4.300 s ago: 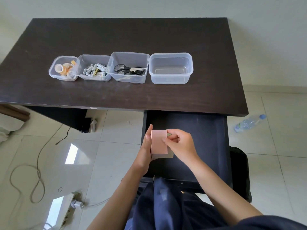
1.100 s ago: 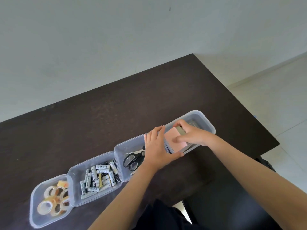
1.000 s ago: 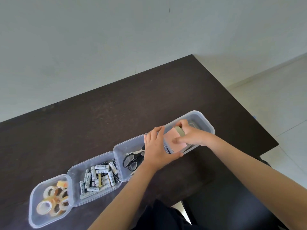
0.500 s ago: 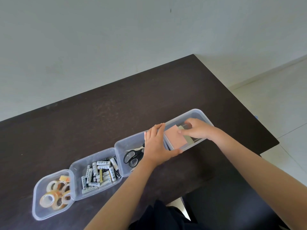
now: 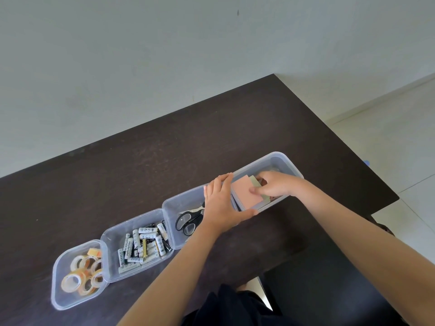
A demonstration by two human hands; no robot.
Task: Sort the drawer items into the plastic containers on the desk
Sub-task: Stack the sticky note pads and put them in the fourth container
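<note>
Pink sticky-note pad sits tilted inside the rightmost clear container, at its near-left end, with a pale green pad showing under its far-right edge

Right hand reaches into that container from the right; thumb lies on the pink pad's top face, fingers are curled round the far side of the pads, so it pinches the pad stack. Whether the pads touch the container floor: can't tell, the hand and the pads cover it

Left hand is flat and relaxed, fingers straight and together, pointing far. It lies over the boundary between the rightmost container and the scissors container, fingertips against the pink pad's left edge, thumb stretched right along the near rim of the rightmost container. Holding nothing

Four containers stand in one touching row on the dark brown desk, running from near-left to far-right:
- tape container, nearest left, with clear/amber tape rolls
- battery container, piled with AA batteries, mostly white-labelled
- scissors container, black-handled scissors inside, partly hidden by the left hand
- rightmost container with the pads

Beyond the desk: plain grey-white wall on the far side, light tiled floor to the right. Dark clothing at the bottom edge of the view, both bare forearms coming up from it
</note>
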